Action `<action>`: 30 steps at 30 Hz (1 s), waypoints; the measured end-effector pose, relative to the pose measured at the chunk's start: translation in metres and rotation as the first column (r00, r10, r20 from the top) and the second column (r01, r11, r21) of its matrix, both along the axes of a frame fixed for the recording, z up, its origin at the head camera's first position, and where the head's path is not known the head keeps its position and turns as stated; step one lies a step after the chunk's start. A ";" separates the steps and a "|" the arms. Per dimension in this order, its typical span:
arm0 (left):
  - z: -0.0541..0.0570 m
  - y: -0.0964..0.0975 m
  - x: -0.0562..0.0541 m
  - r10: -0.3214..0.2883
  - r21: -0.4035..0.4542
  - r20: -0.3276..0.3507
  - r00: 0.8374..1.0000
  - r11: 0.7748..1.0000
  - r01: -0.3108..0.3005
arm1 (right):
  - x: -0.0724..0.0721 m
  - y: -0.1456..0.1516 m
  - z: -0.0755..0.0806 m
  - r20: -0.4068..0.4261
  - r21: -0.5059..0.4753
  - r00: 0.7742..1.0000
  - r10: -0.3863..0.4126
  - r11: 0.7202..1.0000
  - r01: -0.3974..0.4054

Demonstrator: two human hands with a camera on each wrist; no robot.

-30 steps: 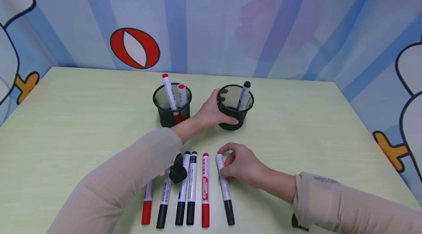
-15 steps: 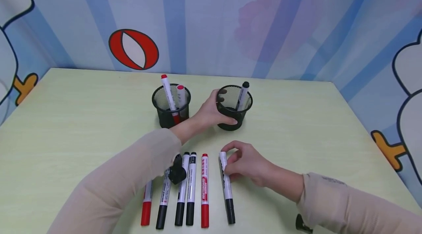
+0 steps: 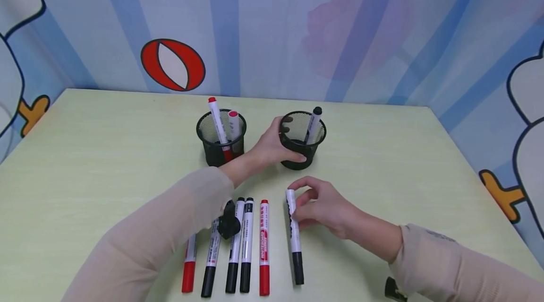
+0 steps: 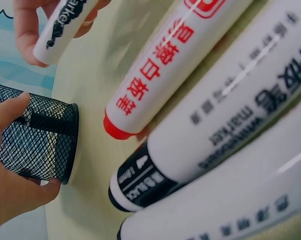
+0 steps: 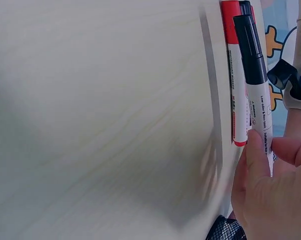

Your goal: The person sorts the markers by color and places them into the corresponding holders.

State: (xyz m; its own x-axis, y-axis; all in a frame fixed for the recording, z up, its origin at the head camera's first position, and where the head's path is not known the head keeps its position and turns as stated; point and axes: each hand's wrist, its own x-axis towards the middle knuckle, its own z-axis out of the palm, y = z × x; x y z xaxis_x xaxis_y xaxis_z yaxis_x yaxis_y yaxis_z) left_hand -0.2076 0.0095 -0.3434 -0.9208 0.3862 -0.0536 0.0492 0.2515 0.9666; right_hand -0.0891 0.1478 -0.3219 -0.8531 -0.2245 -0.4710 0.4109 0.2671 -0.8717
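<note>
My left hand grips the right black mesh pen cup from its left side, fingers behind and thumb in front. One black-capped marker leans inside that cup. Between thumb and fingers, my right hand pinches a white marker with a black cap, its cap end toward me. In the right wrist view this whiteboard marker appears raised off the table. Just left of it lies a red whiteboard marker.
Another mesh cup stands to the left, with two red markers inside. Several markers lie in a row at the front, among them black ones and a red one partly under my left sleeve. A patterned curtain hangs behind the table.
My right hand has shifted right and slightly away from me, bringing the pinched black-capped marker with it, farther from the red one. The left hand stays on the cup.
</note>
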 end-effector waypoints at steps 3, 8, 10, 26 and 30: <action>0.001 0.000 0.000 0.003 -0.008 0.000 1.000 1.000 -0.003 | 0.000 0.002 0.002 -0.005 -0.022 1.000 0.005 1.000 -0.005; 0.001 0.001 0.000 0.011 -0.016 0.000 1.000 1.000 -0.011 | -0.001 0.005 0.008 -0.028 -0.042 1.000 0.014 0.999 -0.015; 0.001 0.001 0.000 0.012 -0.013 -0.003 1.000 1.000 -0.012 | -0.001 0.006 0.011 -0.040 -0.049 0.999 0.018 0.999 -0.020; 0.001 0.001 -0.001 0.003 0.029 -0.022 1.000 1.000 -0.003 | -0.007 0.012 0.027 -0.108 -0.120 0.994 0.030 0.992 -0.043; 0.000 0.001 -0.002 -0.002 0.044 -0.025 1.000 0.999 0.003 | -0.007 0.013 0.032 -0.133 -0.125 0.991 0.029 0.991 -0.046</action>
